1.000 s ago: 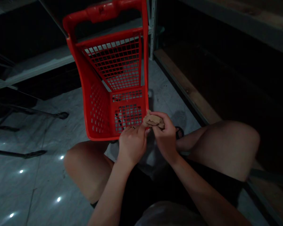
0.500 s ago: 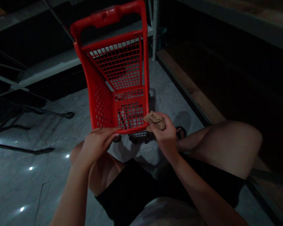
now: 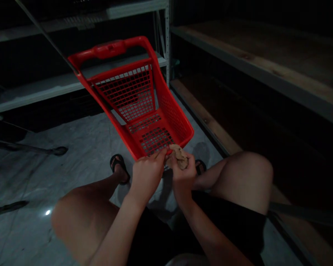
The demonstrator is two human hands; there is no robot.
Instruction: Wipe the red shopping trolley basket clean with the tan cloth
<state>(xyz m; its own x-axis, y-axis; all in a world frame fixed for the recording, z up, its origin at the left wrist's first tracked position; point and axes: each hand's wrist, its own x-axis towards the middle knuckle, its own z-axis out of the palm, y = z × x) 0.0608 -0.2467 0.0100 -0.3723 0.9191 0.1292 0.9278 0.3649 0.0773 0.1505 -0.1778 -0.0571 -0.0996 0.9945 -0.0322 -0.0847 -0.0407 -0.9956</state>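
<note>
We've got the crumpled brown cloth (image 3: 180,157) bunched in our closed R hand (image 3: 184,175) at the front rim of the red cart (image 3: 187,137), w/ our L hand (image 3: 147,175) alongside, fingers over that rim, tho can't tell if gripping.

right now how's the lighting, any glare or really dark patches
Head view: dim overall, near-black under the right shelf; head view: a bright glare spot on the floor at lower left; head view: red cart reads clearly.
</note>
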